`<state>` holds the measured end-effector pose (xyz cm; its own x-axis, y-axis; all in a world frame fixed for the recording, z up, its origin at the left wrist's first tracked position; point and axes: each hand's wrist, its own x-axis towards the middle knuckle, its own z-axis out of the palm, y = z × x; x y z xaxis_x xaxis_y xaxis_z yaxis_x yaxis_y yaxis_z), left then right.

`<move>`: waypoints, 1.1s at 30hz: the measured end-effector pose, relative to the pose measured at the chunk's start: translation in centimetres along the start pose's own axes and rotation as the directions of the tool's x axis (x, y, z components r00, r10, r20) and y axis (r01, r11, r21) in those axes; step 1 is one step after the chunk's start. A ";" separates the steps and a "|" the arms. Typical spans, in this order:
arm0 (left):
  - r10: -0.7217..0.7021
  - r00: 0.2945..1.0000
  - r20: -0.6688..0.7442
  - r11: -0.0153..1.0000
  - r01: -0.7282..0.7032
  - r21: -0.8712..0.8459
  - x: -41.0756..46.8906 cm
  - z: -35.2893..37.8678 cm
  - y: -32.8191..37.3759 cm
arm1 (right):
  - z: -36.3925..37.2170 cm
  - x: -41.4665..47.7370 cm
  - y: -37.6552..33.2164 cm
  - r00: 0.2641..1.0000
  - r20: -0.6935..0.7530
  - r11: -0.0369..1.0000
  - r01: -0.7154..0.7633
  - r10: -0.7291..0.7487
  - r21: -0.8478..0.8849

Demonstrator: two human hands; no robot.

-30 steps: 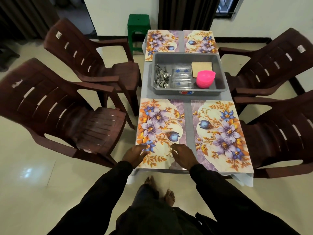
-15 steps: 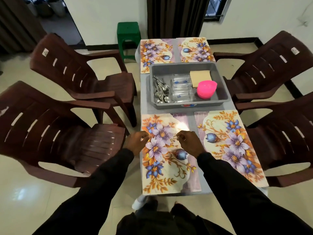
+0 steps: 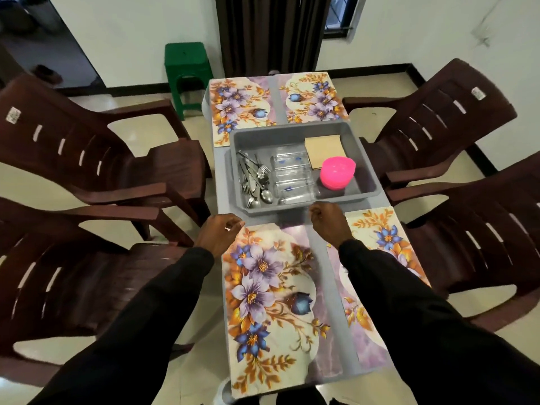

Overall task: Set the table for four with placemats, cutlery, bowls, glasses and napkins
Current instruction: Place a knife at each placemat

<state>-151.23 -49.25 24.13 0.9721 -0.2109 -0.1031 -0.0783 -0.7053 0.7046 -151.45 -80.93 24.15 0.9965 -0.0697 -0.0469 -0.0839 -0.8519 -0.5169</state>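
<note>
- Four flowered placemats lie flat on the grey counter [image 3: 219, 182], one at each corner: near left [image 3: 263, 287], near right [image 3: 380, 238], far left [image 3: 236, 103] and far right [image 3: 315, 97].
- One grey tub [image 3: 289, 133] sits across the middle of the counter between the two pairs of mats. Its far end overlaps the two far mats, and its near rim stops just short of the near ones.
- Several forks and spoons [image 3: 254, 182] lie loose in a heap at the tub's left end.
- Clear glasses [image 3: 290, 176] lie on their sides in the middle of the tub, just beside the cutlery.
- Tan napkins [image 3: 323, 147] lie in a flat stack in the tub's far right corner.
- Pink bowls [image 3: 337, 172] stand stacked and upside down at the tub's right end, overlapping the near edge of the napkins.
- The left hand [image 3: 220, 233] is at the far left corner of the near left mat. Its fingers are curled in, and whether they pinch the mat's edge cannot be told.
- The right hand [image 3: 328, 222] is at the far right corner of the same mat, just beside the tub's near rim. Its fingers are curled too, and any grip is hidden.
- Both arms wear dark sleeves.
- Four dark brown plastic chairs stand around the counter, two along each long side.
- A green stool [image 3: 187, 68] stands on the floor past the counter's far left corner.
</note>
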 end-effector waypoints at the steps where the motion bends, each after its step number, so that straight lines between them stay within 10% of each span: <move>1: -0.006 1.000 -0.001 1.000 0.006 0.004 0.9 0.1 0.3 | -0.4 1.2 0.4 1.000 -0.008 1.000 0.007 -0.007 0.001; 20: -0.022 0.999 -0.027 1.000 0.022 0.015 10.1 3.3 1.8 | 1.6 14.7 3.4 0.882 0.402 0.818 0.411 -0.246 -0.402; 33: -0.110 0.980 -0.166 0.989 0.091 -0.119 11.2 1.2 -0.1 | 8.2 18.0 -4.6 0.840 0.344 0.890 0.456 -0.420 -0.027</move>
<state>-140.60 -52.34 22.12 0.9980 -0.0163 -0.0619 0.0374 -0.6360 0.7708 -133.14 -74.02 18.70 0.8708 0.4777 -0.1160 0.3798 -0.8036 -0.4582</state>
